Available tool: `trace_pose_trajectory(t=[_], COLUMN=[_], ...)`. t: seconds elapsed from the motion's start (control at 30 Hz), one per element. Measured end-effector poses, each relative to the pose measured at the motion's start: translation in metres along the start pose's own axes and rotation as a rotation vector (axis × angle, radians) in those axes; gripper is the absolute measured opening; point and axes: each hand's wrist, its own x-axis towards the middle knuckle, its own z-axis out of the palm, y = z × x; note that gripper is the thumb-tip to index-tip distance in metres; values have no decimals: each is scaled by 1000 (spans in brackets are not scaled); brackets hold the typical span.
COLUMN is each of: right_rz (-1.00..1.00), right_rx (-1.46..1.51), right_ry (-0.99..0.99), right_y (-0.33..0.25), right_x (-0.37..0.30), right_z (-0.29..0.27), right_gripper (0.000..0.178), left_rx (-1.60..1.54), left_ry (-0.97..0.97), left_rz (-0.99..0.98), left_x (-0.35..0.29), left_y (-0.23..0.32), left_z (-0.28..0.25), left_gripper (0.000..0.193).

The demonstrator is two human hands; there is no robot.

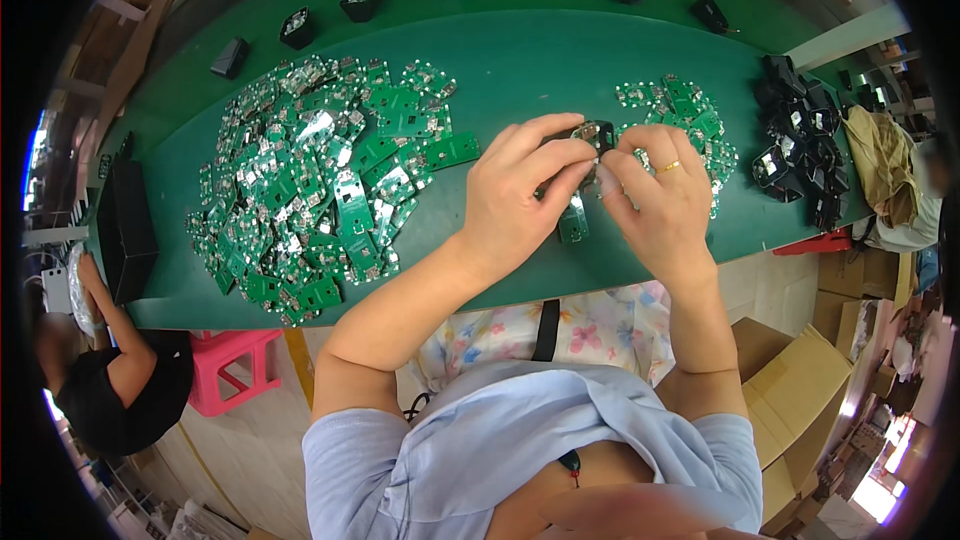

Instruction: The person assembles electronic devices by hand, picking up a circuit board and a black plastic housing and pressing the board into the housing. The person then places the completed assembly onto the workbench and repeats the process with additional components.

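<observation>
Over the middle of the green table, my left hand (517,190) and my right hand (658,202) meet at a small black housing (606,134) with metal parts showing inside. The fingers of both are closed around it, and they hide most of it. A ring is on a finger of my right hand. Just below my fingertips lies a single green circuit board (574,224). To the left spreads a big heap of green circuit boards (310,180). Behind and beside my right hand is a smaller group of circuit boards (690,105).
A pile of black housings (800,145) stands at the table's right end. Several filled black housings (362,2) sit along the back ledge. A black box (127,230) is at the left end. Another person (120,370) works at far left, near a pink stool (232,370). Cardboard boxes (795,390) stand at right.
</observation>
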Motion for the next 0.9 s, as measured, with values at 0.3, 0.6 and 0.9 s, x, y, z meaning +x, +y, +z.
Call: trace_pose_trajectory(t=[0.3,0.6,0.9], right_rz=[59,146,64], right_rx=[80,241,49], right_ry=[-9,93,75], right_y=[1,1,2], right_x=[-2,-16,-14], right_z=[0,6,0], right_gripper=[18,14,14], left_rx=[-19,-673,-462], left_ry=[36,-287,-214], left_rz=[15,-679,-426], left_x=[0,4,2], left_y=[-2,7,8], left_z=[3,-7,-5], left_gripper=[12,12,27])
